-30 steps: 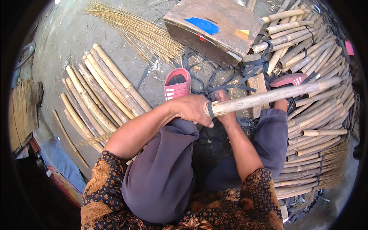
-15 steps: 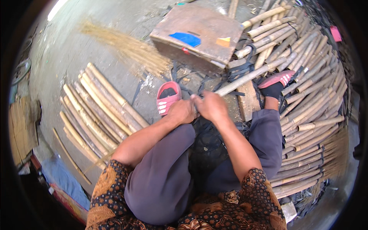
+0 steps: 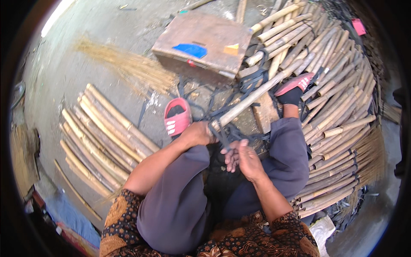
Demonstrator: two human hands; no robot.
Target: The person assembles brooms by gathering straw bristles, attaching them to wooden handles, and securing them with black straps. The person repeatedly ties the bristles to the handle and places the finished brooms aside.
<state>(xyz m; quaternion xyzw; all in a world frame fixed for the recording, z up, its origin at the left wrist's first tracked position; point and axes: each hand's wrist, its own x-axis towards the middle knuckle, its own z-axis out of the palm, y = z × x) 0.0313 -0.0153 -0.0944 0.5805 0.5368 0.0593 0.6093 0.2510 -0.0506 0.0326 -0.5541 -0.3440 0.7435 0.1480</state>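
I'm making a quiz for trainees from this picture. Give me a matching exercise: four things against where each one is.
Things:
1. bamboo stick
2. dark strap
3. pink sandal
4. wooden board

Places:
A. top centre, flat on the ground
B. gripped at its near end by the left hand
C. by the right hand fingers
D. on the left foot

Pairs: 1-B, 2-C, 3-D, 4-A

The grey concrete floor (image 3: 98,64) carries everything. Left of the fingers (image 3: 231,156) lies a row of pale bamboo poles (image 3: 102,137); beyond them, a loose sheaf of straw fibres (image 3: 128,68) and a flat wooden board (image 3: 205,43). To the right, a large heap of bamboo sticks (image 3: 338,107) spreads out, with dark straps (image 3: 244,85) tangled just ahead.
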